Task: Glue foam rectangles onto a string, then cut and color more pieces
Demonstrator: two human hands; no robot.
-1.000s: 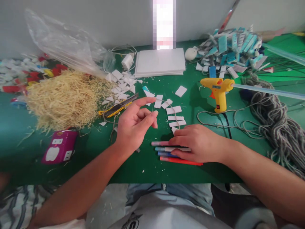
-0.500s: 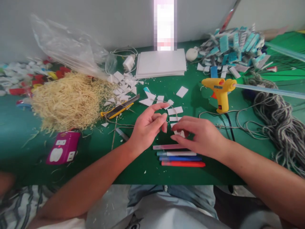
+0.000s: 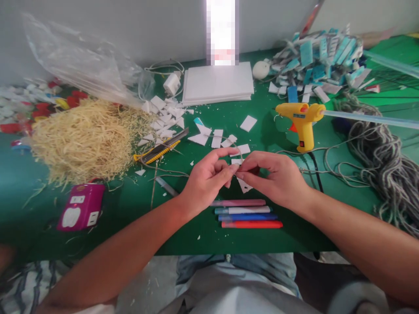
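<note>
In the head view, my left hand (image 3: 207, 175) and my right hand (image 3: 278, 178) meet over the middle of the table. Their thumbs and fingertips pinch close together on a thin grey cord (image 3: 241, 153), which loops up behind the fingers. The exact spot where it is gripped is partly hidden. Just below the fingertips lies a white foam piece (image 3: 245, 186) with small dark marks. Other white cut pieces (image 3: 240, 150) are spread behind the hands. Nearer my body are a pink marker (image 3: 244, 203), a white one, a blue marker (image 3: 248, 216) and a red marker (image 3: 252, 224).
A yellow glue gun (image 3: 306, 124) stands at right, near a heap of grey yarn (image 3: 386, 152). At left are a yellow-black utility knife (image 3: 162, 149), straw-like shreds (image 3: 85, 139) and a purple power socket (image 3: 81, 207). White sheets (image 3: 218, 85) lie at the back.
My right hand has moved up and left until its fingertips meet those of my left hand, and it now pinches. The view has shifted slightly.
</note>
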